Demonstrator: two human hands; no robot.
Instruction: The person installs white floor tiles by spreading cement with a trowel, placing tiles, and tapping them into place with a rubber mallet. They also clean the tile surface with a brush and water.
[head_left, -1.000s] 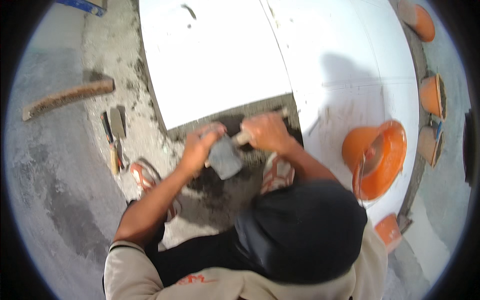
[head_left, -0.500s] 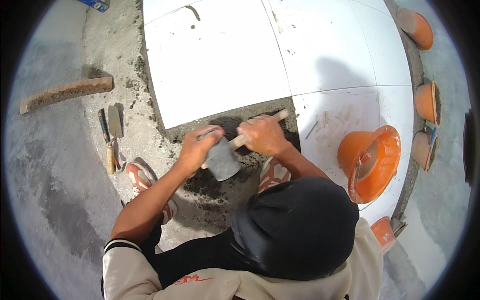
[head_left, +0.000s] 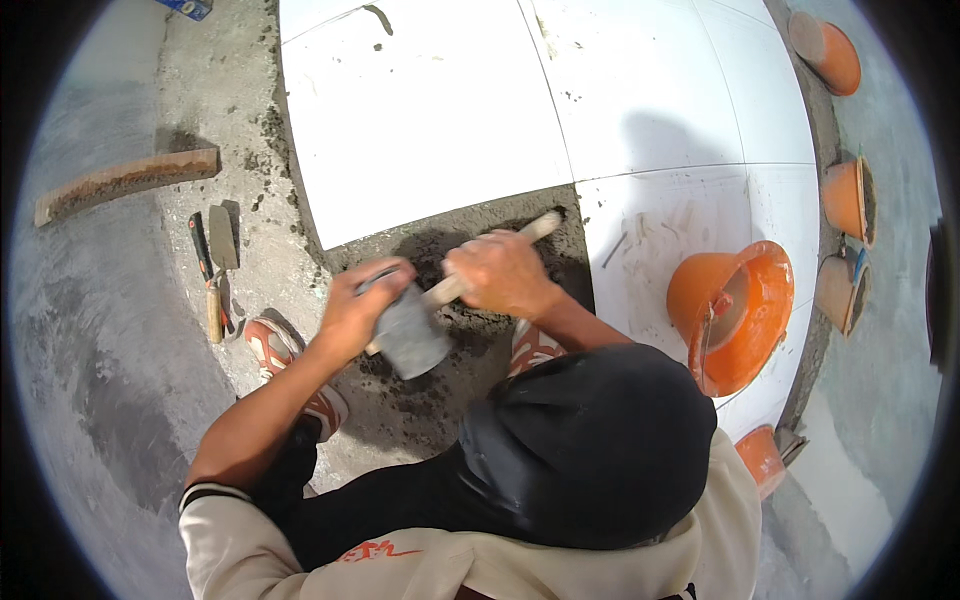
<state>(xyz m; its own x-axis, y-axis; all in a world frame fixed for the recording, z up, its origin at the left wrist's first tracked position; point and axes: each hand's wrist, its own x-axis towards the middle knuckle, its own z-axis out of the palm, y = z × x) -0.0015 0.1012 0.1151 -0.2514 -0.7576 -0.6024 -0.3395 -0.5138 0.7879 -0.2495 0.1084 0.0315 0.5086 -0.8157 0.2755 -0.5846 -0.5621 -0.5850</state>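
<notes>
A tool with a blunt grey head and a pale wooden handle lies slantwise between my hands; motion blur leaves its exact kind unclear. My left hand is closed at the head's upper left side, and a bit of wood shows just below it. Farther right, my right hand wraps round the handle, whose end sticks out past the knuckles. Both hands are low over a strip of dark, crumbly mortar bordering a large white tile. The hidden undersides leave any contact with the mortar unclear.
On the left lie a trowel, a second handled tool and a curved-looking wooden board. An orange bucket stands on the tiles at right. Several smaller orange buckets line the far right, including one bucket. My shoes flank the mortar.
Both hands have shifted left and a little nearer to me together with the grey-headed tool. The grip of each looks the same. The whole view has also drifted slightly.
</notes>
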